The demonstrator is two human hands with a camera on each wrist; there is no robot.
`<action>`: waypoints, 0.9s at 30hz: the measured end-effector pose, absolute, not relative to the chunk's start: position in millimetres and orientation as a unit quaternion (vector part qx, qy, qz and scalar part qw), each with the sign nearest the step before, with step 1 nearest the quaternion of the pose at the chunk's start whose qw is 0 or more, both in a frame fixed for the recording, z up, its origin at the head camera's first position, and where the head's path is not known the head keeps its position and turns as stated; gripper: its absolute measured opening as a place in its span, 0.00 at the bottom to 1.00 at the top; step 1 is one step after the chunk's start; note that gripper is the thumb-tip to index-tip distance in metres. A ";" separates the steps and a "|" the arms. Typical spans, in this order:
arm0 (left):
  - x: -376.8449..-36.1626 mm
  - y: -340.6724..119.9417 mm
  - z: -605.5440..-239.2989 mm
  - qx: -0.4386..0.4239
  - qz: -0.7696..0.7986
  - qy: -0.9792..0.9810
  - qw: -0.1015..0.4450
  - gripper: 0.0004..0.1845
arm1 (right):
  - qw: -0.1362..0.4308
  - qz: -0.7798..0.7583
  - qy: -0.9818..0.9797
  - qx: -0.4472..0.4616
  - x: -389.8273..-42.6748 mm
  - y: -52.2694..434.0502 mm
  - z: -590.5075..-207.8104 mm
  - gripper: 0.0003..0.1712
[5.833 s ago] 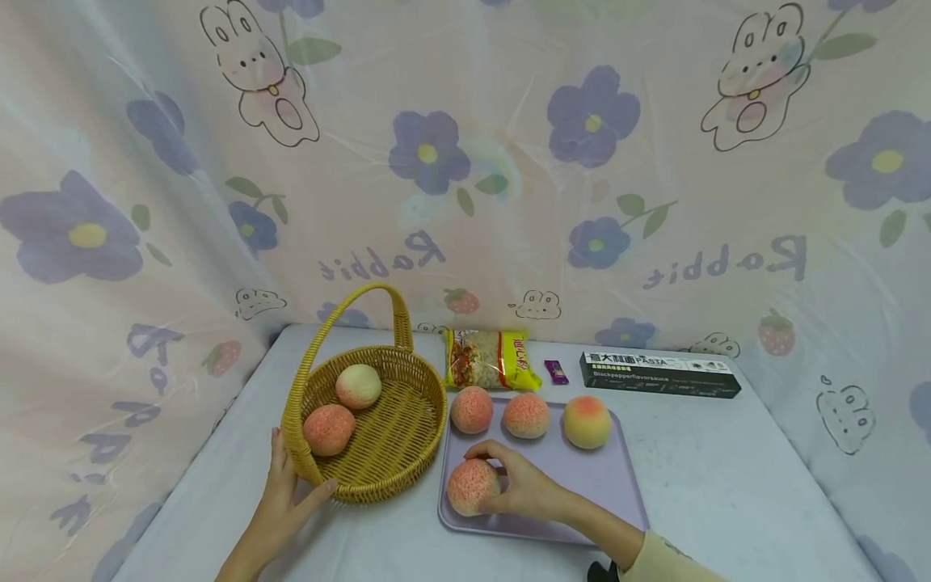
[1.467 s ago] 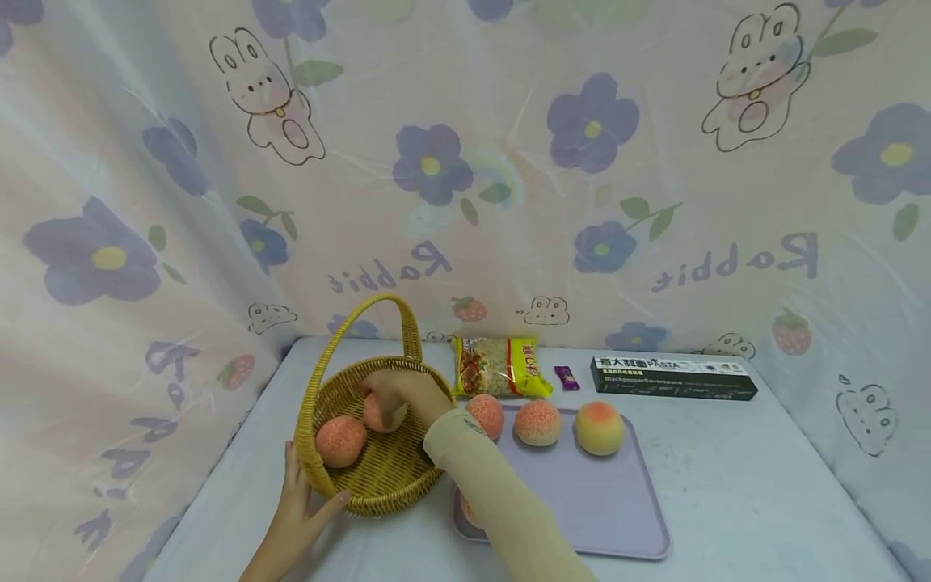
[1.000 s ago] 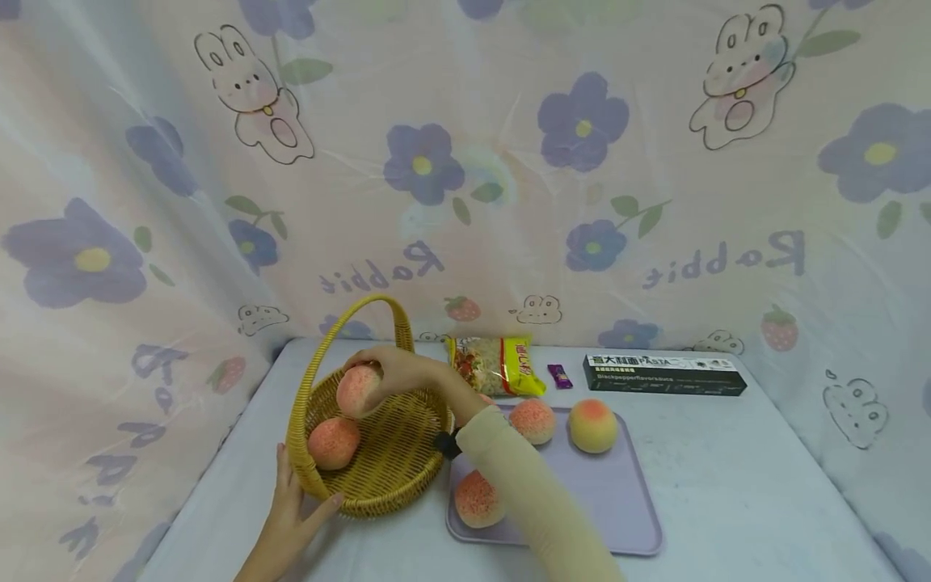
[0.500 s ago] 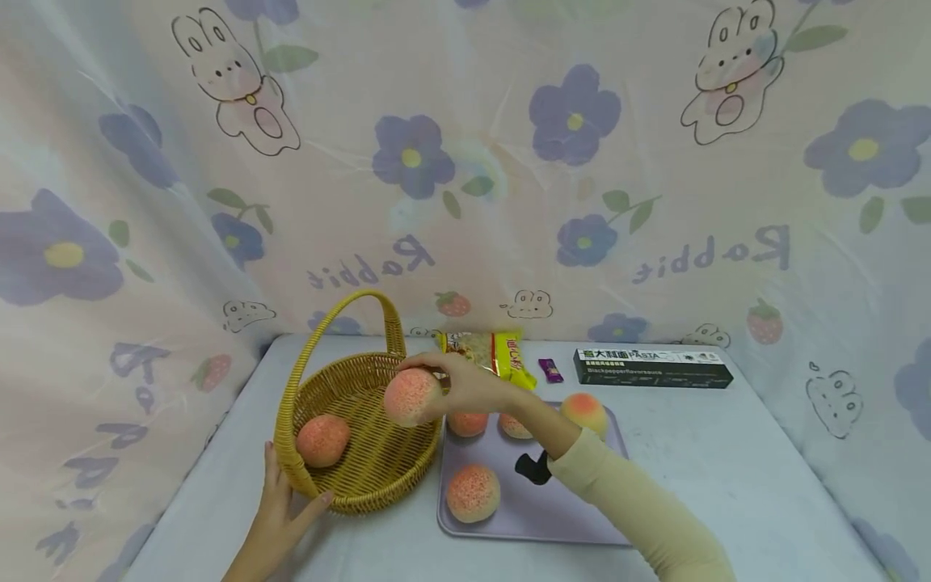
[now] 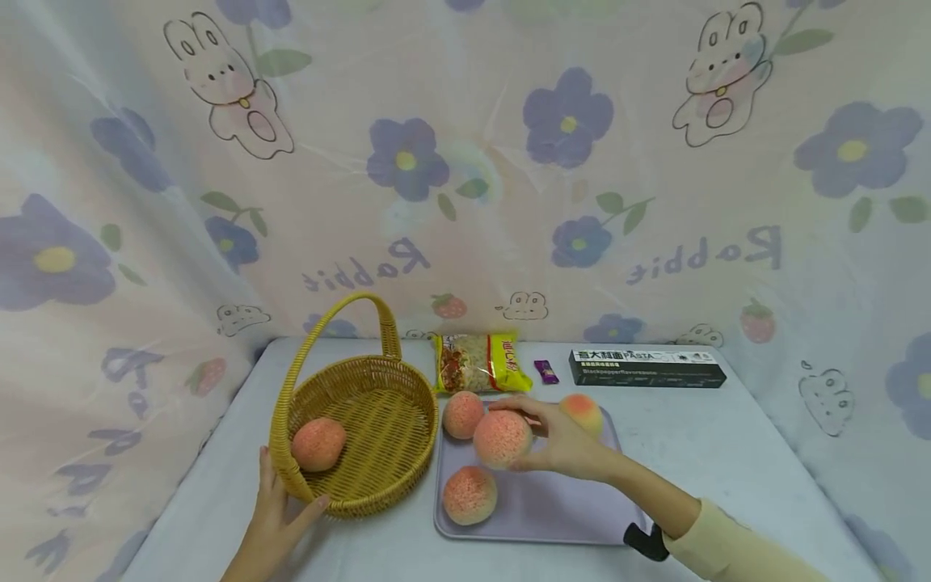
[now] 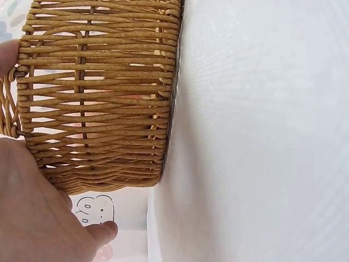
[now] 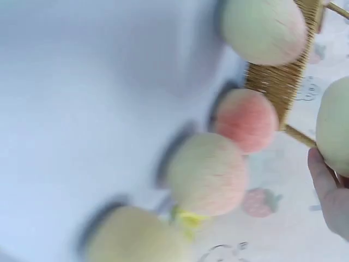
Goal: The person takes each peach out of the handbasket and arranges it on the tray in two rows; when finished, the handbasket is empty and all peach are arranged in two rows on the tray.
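Note:
My left hand (image 5: 271, 521) holds the front left side of a yellow wicker basket (image 5: 385, 482), its thumb at the rim beside the handle's base. One pink peach (image 5: 318, 444) lies inside the basket. My right hand (image 5: 563, 440) grips a peach (image 5: 502, 440), pink on top and pale below, above the lilac tray (image 5: 538, 529). On the tray sit a front left peach (image 5: 469, 495), a back left peach (image 5: 463, 415) and a yellow peach with a red top (image 5: 582, 414). A pale-and-pink peach (image 7: 207, 173), hidden by my hand in the head view, shows in the right wrist view.
Behind the tray lie a yellow food packet (image 5: 482, 362), a small purple sachet (image 5: 546, 372) and a black-and-white pasta box (image 5: 647, 369). A patterned cloth (image 5: 465, 202) encloses the back and sides of the white table (image 5: 742, 469).
My right hand has lifted a peach out of the basket and carried it right, over the tray. Earlier, it had set another peach down front left on the tray. My left hand stays at the basket.

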State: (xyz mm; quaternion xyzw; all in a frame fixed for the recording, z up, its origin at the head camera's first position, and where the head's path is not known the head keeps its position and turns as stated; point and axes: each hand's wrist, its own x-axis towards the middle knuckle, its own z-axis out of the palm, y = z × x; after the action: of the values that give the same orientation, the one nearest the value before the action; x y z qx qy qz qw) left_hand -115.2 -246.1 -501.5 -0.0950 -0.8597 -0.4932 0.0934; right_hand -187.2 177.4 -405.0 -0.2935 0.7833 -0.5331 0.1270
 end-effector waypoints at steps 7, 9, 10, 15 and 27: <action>-115.2 -248.9 -501.9 -0.093 -0.477 -0.868 0.103 0.54 | 0.103 -0.543 0.787 -0.273 -169.1 204.8 -434.4 0.44; -115.7 -248.6 -502.4 -0.093 -0.472 -0.870 0.105 0.53 | 0.104 -0.551 0.781 -0.275 -166.7 208.8 -442.3 0.44; -116.2 -248.3 -502.6 -0.093 -0.472 -0.870 0.105 0.53 | 0.107 -0.555 0.778 -0.274 -165.7 210.6 -446.2 0.44; -117.9 -247.5 -502.3 -0.090 -0.478 -0.869 0.096 0.54 | 0.130 -0.572 0.767 -0.259 -161.1 214.9 -464.1 0.43; -117.2 -247.9 -503.7 -0.087 -0.487 -0.864 0.096 0.55 | 0.150 -0.553 0.782 -0.245 -155.2 213.3 -486.6 0.42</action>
State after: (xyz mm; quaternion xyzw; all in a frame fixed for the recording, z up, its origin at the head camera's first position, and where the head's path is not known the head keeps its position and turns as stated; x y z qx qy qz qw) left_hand -117.2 -247.9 -503.7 -0.0873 -0.8637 -0.4870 0.0961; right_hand -155.2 213.3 -486.6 -0.2453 0.7819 -0.5531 0.1501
